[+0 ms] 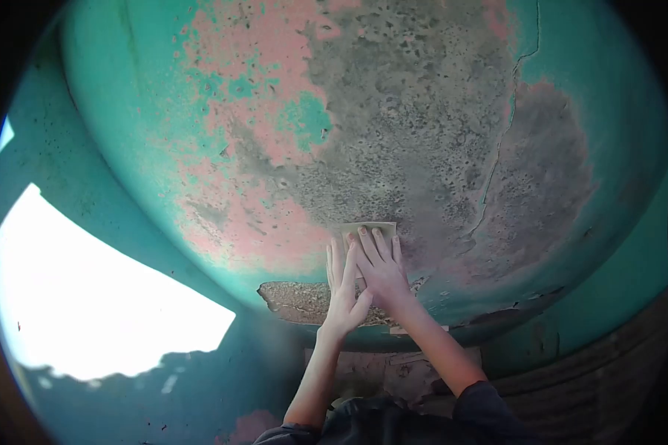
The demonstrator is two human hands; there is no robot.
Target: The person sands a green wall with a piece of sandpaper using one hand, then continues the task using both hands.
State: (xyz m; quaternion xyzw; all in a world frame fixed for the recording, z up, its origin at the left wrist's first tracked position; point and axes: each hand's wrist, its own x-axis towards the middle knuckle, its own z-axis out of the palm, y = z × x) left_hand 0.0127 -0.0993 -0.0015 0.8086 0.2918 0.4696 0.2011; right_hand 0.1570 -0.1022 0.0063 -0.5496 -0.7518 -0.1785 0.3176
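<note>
My right hand (383,271) lies flat with its fingers stretched out over a beige sheet that looks like sandpaper (384,225). Its upper edge shows past my fingertips; much of the sheet is hidden under my hands. My left hand (341,291) rests close beside the right one, fingers extended upward and flat near the sheet's left edge. Both hands are on the lower part of a large, rounded green painted surface (129,96). Around them its paint is worn to a pink patch (256,230) and a pitted grey patch (412,126).
Below my left hand, a chipped brown strip (293,300) runs along the lower edge. A long crack (497,148) crosses the right side. Bright light (96,289) falls at the left. Dark ridged material (601,378) lies at the lower right.
</note>
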